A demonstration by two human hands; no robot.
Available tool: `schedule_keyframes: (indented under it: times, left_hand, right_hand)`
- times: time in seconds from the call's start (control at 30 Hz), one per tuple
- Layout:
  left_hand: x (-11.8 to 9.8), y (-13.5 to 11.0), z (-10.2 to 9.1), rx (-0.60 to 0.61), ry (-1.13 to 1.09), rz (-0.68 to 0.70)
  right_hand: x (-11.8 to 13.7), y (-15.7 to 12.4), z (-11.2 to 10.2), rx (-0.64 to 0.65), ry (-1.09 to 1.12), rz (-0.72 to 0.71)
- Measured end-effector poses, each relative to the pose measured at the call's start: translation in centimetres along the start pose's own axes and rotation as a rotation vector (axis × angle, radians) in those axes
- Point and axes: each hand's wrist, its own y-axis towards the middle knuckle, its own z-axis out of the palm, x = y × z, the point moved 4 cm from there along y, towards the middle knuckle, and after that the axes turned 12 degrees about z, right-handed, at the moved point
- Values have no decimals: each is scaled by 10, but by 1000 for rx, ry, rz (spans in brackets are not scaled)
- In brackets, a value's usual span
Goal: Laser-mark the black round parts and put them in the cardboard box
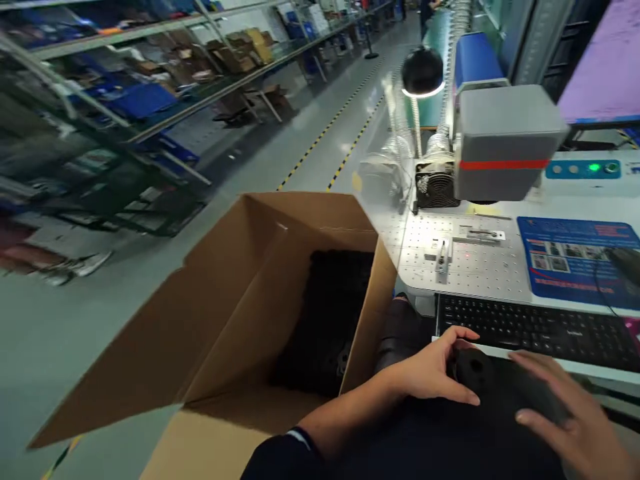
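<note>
Black part (474, 369) held low in front of the body, just off the table's (590, 200) near edge

The left hand (440, 372) is curled round one end of the part, thumb below and fingers above, apparently gripping it. The right hand (580, 407) is blurred, with fingers and thumb spread about a dark shape; I cannot tell whether it grips. Dark clothing (400, 433) behind hides much of the outline, so one piece or several is unclear.

By its look, the part is probably stiff and light enough for one hand, with a matt surface unlikely to slip much. Opposite outer edges seem the best hold, keeping fingers off the face with its small round opening.

Just beyond the hands, a keyboard (525, 327) lies along the table's near edge. Past it, a perforated plate (480, 273) with small metal fixtures (443, 257) takes up the table's near left corner, a blue mat (543, 283) to its right. A grey machine head (510, 140) overhangs the plate. Beside the table's left edge, an open cardboard box (265, 320) holds more black pieces (333, 313).
</note>
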Motion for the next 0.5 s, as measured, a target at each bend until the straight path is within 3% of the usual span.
schedule_keyframes:
  times: [0.07,0.17,0.27,0.33,0.4,0.47,0.5]
  left_hand:
    - [-8,-14,-7,-27,108,43]
    - [-16,-39,-16,-77,206,65]
    - [-17,-64,-30,-115,199,51]
    - [-16,-82,-51,-163,178,48]
    - [-17,-107,-93,-376,280,33]
    - [-23,-146,-158,-839,657,-75]
    - [-24,-165,-190,-981,761,-140]
  right_hand:
    - [46,15,39,130,77,-70]
    - [91,35,78,231,189,-72]
    - [112,49,104,329,260,-38]
    - [115,58,111,346,262,-31]
    - [110,73,105,284,246,-8]
    - [97,93,88,143,239,62]
    - [90,106,77,47,244,98]
